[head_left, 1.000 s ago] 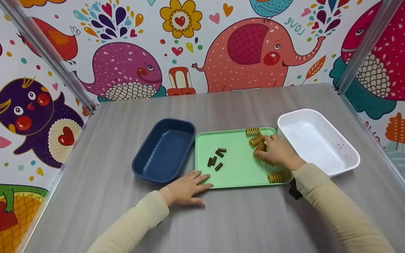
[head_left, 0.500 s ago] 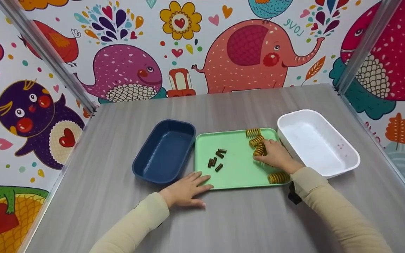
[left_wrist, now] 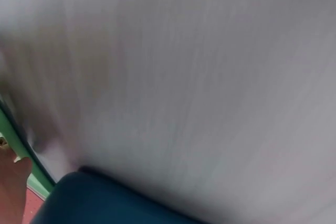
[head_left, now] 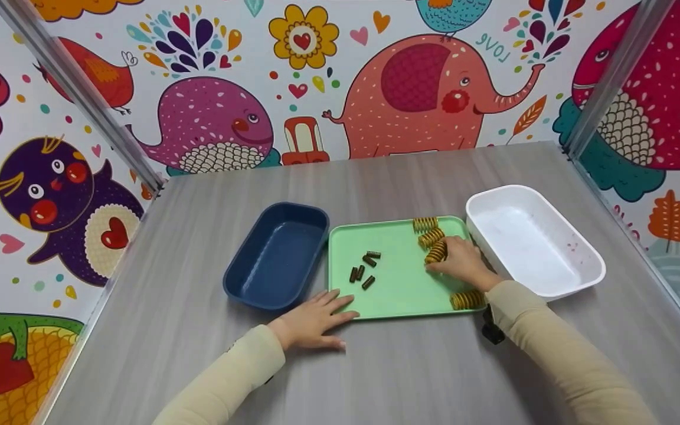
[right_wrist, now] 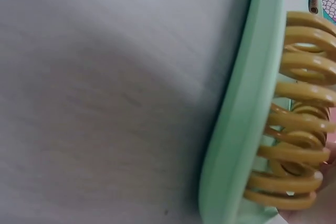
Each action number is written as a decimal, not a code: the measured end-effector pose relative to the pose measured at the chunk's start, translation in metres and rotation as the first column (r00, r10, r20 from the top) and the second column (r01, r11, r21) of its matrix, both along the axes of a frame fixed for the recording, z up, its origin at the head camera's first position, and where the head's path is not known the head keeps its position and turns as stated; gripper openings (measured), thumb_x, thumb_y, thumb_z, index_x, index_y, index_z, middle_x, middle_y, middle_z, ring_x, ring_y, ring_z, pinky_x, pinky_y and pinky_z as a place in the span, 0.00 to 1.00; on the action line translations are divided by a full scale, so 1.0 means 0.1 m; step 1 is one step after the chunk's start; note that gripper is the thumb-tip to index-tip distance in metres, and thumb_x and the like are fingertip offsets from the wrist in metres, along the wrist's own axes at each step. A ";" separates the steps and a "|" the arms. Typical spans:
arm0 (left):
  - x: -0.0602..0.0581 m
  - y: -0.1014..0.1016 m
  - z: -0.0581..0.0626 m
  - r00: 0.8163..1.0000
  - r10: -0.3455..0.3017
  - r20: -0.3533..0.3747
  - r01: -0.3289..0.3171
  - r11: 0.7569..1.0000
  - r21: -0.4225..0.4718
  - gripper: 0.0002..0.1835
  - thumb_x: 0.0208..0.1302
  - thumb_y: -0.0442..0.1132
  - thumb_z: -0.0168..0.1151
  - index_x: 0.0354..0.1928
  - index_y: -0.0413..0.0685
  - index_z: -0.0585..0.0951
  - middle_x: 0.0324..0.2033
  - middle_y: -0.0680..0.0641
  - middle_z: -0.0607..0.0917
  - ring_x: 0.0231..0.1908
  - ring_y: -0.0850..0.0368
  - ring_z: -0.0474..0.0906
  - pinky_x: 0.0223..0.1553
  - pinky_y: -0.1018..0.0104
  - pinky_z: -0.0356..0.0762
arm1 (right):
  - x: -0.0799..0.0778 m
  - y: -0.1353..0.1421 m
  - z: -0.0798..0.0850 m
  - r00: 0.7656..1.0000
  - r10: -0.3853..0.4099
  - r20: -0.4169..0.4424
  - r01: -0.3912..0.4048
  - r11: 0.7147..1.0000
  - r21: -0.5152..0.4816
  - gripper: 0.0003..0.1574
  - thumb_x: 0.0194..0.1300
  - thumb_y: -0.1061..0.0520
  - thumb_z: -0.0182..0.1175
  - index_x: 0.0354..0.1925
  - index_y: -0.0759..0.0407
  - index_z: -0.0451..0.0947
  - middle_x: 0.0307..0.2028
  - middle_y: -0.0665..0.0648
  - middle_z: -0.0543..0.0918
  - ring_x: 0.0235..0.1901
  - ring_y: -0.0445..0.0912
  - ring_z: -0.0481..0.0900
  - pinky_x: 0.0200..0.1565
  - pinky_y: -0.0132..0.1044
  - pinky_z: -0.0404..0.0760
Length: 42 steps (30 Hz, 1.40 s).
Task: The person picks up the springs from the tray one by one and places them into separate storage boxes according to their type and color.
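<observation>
On the right half of the green tray [head_left: 399, 301], my right hand [head_left: 463, 260] pinches a yellow coil spring [head_left: 435, 253] between thumb and fingers. Two more yellow springs, an upper one [head_left: 425, 224] and one just below it [head_left: 431, 237], lie beyond it. Another large yellow spring [head_left: 466, 300] sits at the near right corner; in the right wrist view this yellow coil [right_wrist: 299, 124] fills the right side. Several small dark springs [head_left: 368, 282] lie on the tray's left half. My left hand [head_left: 313, 321] rests with spread fingers at the near left corner of the tray, fingertips touching it.
A dark blue bin [head_left: 278, 260] stands left of the tray, close to my left hand. A white bin [head_left: 532, 242] stands on the right against the tray. Printed wall panels [head_left: 310, 77] border the grey table [head_left: 375, 378] at the back and sides.
My right hand has shifted slightly toward me and left over the springs. A yellow spring visible beneath it earlier is now hidden. My left hand has stayed in place.
</observation>
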<state>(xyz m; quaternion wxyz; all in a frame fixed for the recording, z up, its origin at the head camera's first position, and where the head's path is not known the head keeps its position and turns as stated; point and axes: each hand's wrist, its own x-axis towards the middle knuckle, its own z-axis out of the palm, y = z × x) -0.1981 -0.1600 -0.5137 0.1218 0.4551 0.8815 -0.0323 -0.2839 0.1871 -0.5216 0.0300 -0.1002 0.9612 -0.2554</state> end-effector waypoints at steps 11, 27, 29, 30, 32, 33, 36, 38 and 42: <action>0.01 0.01 0.01 1.000 -0.006 -0.008 0.006 1.000 0.001 0.36 0.62 0.66 0.44 0.69 0.60 0.58 0.69 0.47 0.54 0.68 0.43 0.47 0.67 0.51 0.48 | 0.01 0.00 0.02 0.995 0.098 -0.004 -0.098 0.994 -0.045 0.39 0.49 0.49 0.68 0.53 0.69 0.70 0.45 0.68 0.77 0.47 0.62 0.70 0.48 0.57 0.66; 0.01 0.01 0.00 1.000 0.000 -0.012 0.000 1.000 -0.005 0.36 0.62 0.66 0.43 0.69 0.61 0.57 0.70 0.47 0.53 0.69 0.43 0.47 0.67 0.52 0.47 | -0.11 0.24 0.44 0.891 0.454 -0.001 -0.453 0.890 -0.056 0.39 0.50 0.55 0.69 0.56 0.73 0.67 0.53 0.71 0.72 0.55 0.64 0.67 0.55 0.57 0.65; 0.01 0.01 0.00 1.000 0.000 -0.013 0.000 1.000 -0.007 0.35 0.63 0.66 0.42 0.69 0.61 0.57 0.70 0.47 0.53 0.69 0.44 0.47 0.67 0.51 0.48 | -0.12 0.29 0.51 0.881 0.474 -0.007 -0.473 0.878 -0.073 0.40 0.50 0.54 0.69 0.56 0.73 0.67 0.54 0.72 0.72 0.55 0.65 0.66 0.55 0.58 0.65; 0.01 0.01 -0.01 1.000 -0.001 -0.018 0.001 1.000 -0.009 0.35 0.63 0.66 0.42 0.69 0.61 0.57 0.70 0.47 0.53 0.69 0.44 0.47 0.66 0.51 0.49 | -0.13 0.32 0.55 0.877 0.480 -0.019 -0.480 0.874 -0.080 0.41 0.49 0.54 0.69 0.56 0.74 0.67 0.54 0.72 0.71 0.55 0.66 0.67 0.55 0.58 0.65; 0.01 0.01 -0.01 1.000 -0.003 -0.027 0.003 1.000 -0.015 0.35 0.63 0.66 0.42 0.69 0.61 0.57 0.70 0.47 0.53 0.69 0.44 0.47 0.66 0.51 0.50 | -0.14 0.38 0.60 0.875 0.482 -0.053 -0.485 0.871 -0.082 0.40 0.48 0.54 0.70 0.55 0.73 0.68 0.52 0.71 0.73 0.53 0.64 0.69 0.53 0.56 0.67; 0.01 0.01 -0.01 1.000 -0.002 -0.025 0.002 1.000 -0.018 0.35 0.63 0.66 0.42 0.69 0.61 0.57 0.70 0.48 0.53 0.69 0.45 0.47 0.66 0.50 0.50 | -0.15 0.41 0.62 0.877 0.478 -0.060 -0.481 0.873 -0.083 0.40 0.48 0.54 0.70 0.55 0.72 0.68 0.52 0.71 0.73 0.53 0.64 0.69 0.53 0.56 0.67; 0.01 0.01 -0.01 1.000 0.000 -0.020 0.000 1.000 -0.027 0.35 0.63 0.66 0.41 0.69 0.62 0.56 0.70 0.48 0.52 0.69 0.45 0.46 0.66 0.50 0.49 | -0.17 0.53 0.67 0.895 0.446 -0.036 -0.447 0.888 -0.112 0.39 0.48 0.55 0.70 0.56 0.70 0.69 0.52 0.69 0.74 0.52 0.63 0.69 0.54 0.56 0.66; 0.01 0.01 -0.01 1.000 0.002 -0.013 -0.003 0.999 -0.033 0.35 0.63 0.66 0.40 0.69 0.62 0.56 0.70 0.48 0.52 0.69 0.45 0.46 0.66 0.50 0.49 | -0.18 0.65 0.70 0.912 0.409 0.021 -0.402 0.904 -0.145 0.40 0.48 0.56 0.70 0.57 0.68 0.68 0.54 0.69 0.72 0.55 0.63 0.67 0.56 0.59 0.63; 0.00 0.00 -0.02 1.000 0.008 -0.009 -0.008 0.999 -0.038 0.36 0.62 0.67 0.40 0.70 0.62 0.55 0.70 0.49 0.51 0.69 0.45 0.45 0.66 0.50 0.48 | -0.18 0.92 0.76 0.928 0.362 0.082 -0.345 0.923 -0.173 0.42 0.50 0.55 0.70 0.60 0.66 0.65 0.58 0.67 0.70 0.58 0.61 0.65 0.58 0.59 0.61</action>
